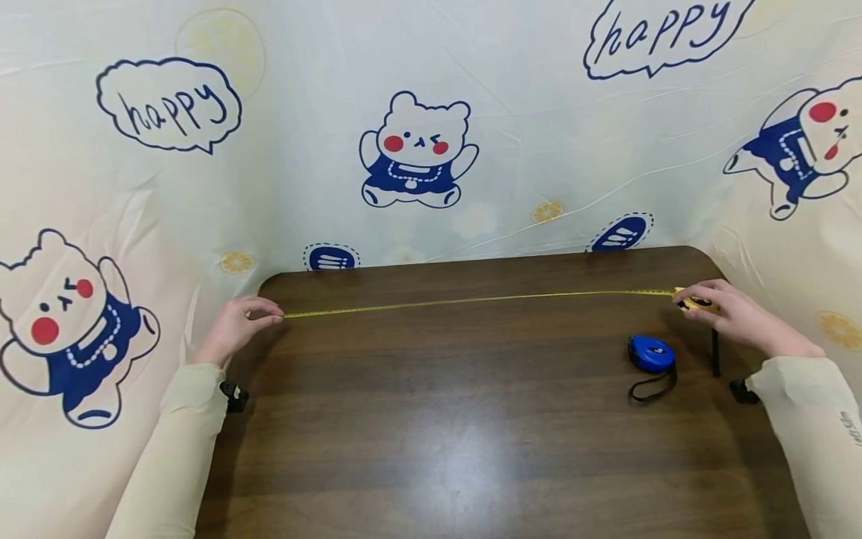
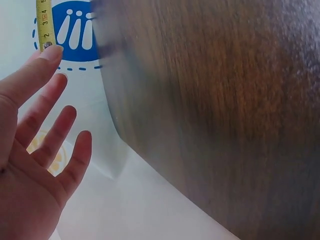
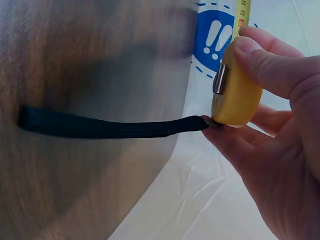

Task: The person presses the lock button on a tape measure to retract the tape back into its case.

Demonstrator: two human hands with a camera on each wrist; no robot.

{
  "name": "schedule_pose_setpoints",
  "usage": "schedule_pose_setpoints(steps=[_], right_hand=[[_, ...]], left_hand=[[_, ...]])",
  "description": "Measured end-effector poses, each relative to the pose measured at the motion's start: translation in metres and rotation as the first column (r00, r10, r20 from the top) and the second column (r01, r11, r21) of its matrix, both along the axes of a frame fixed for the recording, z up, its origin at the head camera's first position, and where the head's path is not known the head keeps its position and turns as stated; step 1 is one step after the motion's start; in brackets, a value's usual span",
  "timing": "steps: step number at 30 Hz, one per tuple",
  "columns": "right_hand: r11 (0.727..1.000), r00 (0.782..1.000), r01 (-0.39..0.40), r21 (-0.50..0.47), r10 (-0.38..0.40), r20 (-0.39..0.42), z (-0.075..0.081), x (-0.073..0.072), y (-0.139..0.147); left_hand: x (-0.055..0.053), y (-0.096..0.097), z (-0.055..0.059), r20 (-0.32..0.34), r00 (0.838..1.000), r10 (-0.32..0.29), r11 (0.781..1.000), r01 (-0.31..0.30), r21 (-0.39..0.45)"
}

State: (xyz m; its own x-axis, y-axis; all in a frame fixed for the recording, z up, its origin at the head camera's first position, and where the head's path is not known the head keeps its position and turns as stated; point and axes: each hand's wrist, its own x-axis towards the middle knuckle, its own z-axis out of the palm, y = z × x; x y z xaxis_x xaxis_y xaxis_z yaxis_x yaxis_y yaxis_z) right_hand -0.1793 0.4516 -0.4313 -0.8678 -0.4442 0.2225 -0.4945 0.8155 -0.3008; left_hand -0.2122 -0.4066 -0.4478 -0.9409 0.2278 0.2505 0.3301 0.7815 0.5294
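Observation:
A yellow tape measure (image 3: 239,92) with a black wrist strap (image 3: 110,127) is gripped by my right hand (image 1: 737,314) near the table's right end. Its yellow blade (image 1: 471,301) runs out leftward over the back part of the table, bowing slightly. At the far left, my left hand (image 1: 239,326) pinches the end of the blade between thumb and index finger. In the left wrist view the low numbers on the blade (image 2: 46,25) show just past the thumb, while the other fingers spread apart.
A blue tape measure (image 1: 652,353) with a black cord loop lies on the brown wooden table (image 1: 431,419), in front of the right hand. Behind and at both sides hangs a pale curtain (image 1: 303,150) printed with bears and "happy" bubbles.

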Motion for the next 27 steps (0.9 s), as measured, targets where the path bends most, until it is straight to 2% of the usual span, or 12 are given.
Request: schedule_pose_setpoints(steps=[7,19,22,27], right_hand=[[1.0,1.0,-0.011,0.006,0.011,-0.004,-0.006,0.0,-0.002],[1.0,0.997,-0.014,-0.013,0.013,-0.076,-0.01,0.0,-0.001],[1.0,0.997,-0.005,-0.029,0.003,-0.071,-0.008,0.001,-0.001],[0.999,1.0,0.019,-0.046,-0.02,-0.013,-0.004,0.004,-0.002]], left_hand=[[-0.002,0.003,0.0,-0.03,0.999,-0.017,1.0,0.016,-0.012],[-0.004,0.0,-0.001,0.0,1.0,0.001,1.0,-0.001,-0.02],[-0.004,0.002,-0.001,0.006,1.0,0.001,1.0,-0.001,-0.022],[-0.002,0.006,0.002,0.027,1.0,-0.009,0.999,0.01,-0.045]])
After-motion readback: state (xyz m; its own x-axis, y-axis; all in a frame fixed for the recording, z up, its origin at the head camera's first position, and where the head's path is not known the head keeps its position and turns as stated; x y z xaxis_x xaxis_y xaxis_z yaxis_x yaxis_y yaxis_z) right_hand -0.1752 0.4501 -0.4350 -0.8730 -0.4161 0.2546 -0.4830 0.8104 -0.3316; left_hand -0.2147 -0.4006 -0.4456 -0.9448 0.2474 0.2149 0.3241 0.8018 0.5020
